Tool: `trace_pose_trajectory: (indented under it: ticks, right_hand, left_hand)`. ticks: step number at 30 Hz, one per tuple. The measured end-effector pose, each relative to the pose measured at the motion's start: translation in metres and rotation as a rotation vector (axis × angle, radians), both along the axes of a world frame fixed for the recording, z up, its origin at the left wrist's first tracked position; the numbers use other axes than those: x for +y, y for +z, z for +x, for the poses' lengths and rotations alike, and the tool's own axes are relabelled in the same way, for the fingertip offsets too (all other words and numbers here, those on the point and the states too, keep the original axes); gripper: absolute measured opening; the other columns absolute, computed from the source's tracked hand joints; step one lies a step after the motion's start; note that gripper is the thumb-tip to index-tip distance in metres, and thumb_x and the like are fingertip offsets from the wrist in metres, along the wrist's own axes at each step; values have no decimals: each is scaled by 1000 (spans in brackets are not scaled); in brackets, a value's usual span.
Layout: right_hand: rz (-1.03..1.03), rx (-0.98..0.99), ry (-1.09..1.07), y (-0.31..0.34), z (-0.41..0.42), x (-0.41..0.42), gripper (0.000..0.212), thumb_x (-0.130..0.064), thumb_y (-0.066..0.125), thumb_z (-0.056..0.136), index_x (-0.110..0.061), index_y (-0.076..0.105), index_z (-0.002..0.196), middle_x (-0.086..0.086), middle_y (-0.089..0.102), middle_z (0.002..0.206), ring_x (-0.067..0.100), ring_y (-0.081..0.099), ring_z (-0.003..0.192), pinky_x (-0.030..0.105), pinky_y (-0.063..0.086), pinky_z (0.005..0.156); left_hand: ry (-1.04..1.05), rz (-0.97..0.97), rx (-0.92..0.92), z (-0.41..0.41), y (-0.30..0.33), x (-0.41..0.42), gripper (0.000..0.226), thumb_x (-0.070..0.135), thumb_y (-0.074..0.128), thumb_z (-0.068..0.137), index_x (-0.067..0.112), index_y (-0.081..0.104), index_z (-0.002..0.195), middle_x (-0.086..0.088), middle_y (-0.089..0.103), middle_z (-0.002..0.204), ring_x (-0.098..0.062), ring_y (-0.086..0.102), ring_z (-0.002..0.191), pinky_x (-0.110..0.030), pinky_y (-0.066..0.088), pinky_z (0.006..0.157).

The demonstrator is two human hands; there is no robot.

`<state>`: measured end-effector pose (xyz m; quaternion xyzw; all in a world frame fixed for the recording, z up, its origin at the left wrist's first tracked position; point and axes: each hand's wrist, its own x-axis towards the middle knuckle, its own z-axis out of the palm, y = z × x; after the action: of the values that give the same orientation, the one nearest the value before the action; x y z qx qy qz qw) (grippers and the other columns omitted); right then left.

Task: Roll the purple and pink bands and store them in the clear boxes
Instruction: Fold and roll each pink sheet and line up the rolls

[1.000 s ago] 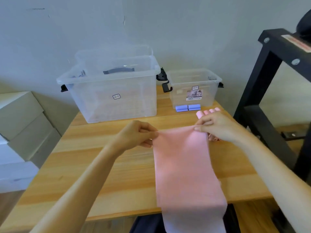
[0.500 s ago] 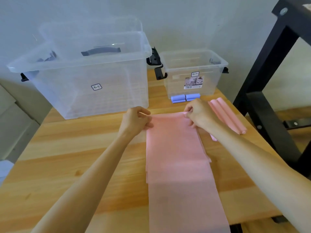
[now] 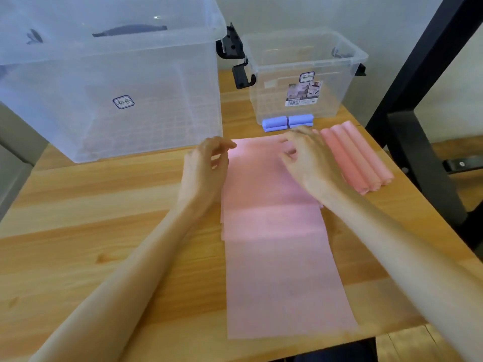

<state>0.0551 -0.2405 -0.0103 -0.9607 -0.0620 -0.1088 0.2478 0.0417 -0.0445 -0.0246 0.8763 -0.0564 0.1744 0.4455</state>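
Both hands have let go of the pink band (image 3: 277,231), which now lies flat; the left hand (image 3: 206,165) and right hand (image 3: 305,155) hover, apparently just above its far end.

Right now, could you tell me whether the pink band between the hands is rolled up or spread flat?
Spread flat. The pink band lies unrolled along the wooden table, its far end showing no roll yet.

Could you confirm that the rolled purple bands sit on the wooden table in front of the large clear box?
Not quite: the head view shows the rolled purple bands on the wooden table in front of the small clear plastic box, not the large one.
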Motion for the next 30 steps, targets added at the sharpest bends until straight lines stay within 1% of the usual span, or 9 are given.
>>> trace_pose_trajectory:
  ticks: [2,5,7,13,16,19,23,26,30]
  right_hand:
    - [-9,38,75,-5,-25,3,32,-14,60,94,-13,65,125,5,57,134,23,52,124,38,40,104]
    - [-58,107,139,-17,-50,5,43,-25,57,99,-11,55,139,5,44,152,19,36,141,25,20,115]
    - [-51,116,146,-26,-58,6,50,-32,52,102,-11,45,147,3,31,160,16,25,148,23,13,118]
    - [-130,63,173,-44,-56,8,53,-36,37,106,-10,35,151,9,20,164,23,14,152,31,4,122]
    - [-58,21,176,-42,-61,6,52,-33,44,105,-8,38,150,8,25,162,22,18,151,30,7,122]
    - [76,-111,181,-36,-82,-4,41,-22,60,98,-6,58,135,9,47,149,23,40,139,22,20,115]
    - [236,-188,247,-31,-134,-28,11,-14,72,89,-10,75,98,1,66,107,20,60,105,27,43,95]
    - [306,-86,278,-28,-177,-46,13,-31,72,85,-19,76,85,-8,63,88,17,56,94,25,41,88]
    - [358,122,383,-31,-213,-61,18,-47,73,81,-29,77,81,-10,61,91,17,52,99,16,36,89]
  left_hand:
    - [-84,116,10,-18,-3,-1,32,1,56,91,20,73,110,7,69,119,-8,65,106,-14,47,93]
    - [-206,233,82,-47,-11,-4,31,10,60,94,14,69,124,2,60,137,-7,58,117,-1,33,96]
    - [-253,342,98,-58,-19,-8,37,17,60,97,13,62,133,-1,52,146,-13,52,131,-12,30,108]
    - [-242,423,96,-62,-28,-9,41,23,55,100,14,55,140,-4,43,154,-19,40,142,-26,26,117]
    - [-230,406,69,-68,-26,-9,40,23,55,100,14,57,138,-4,44,153,-20,42,140,-34,33,116]
    - [-254,401,30,-84,-18,-5,38,22,58,98,17,60,135,2,45,152,-17,46,137,-33,40,110]
    - [-357,369,28,-125,-8,5,32,14,65,93,24,68,123,8,52,145,-4,53,123,-5,35,99]
    - [-432,284,74,-159,-3,9,26,11,70,89,29,76,108,13,60,130,6,59,109,0,37,87]
    - [-504,268,142,-191,-2,8,15,39,76,81,39,76,96,21,61,114,-3,58,106,-7,41,80]
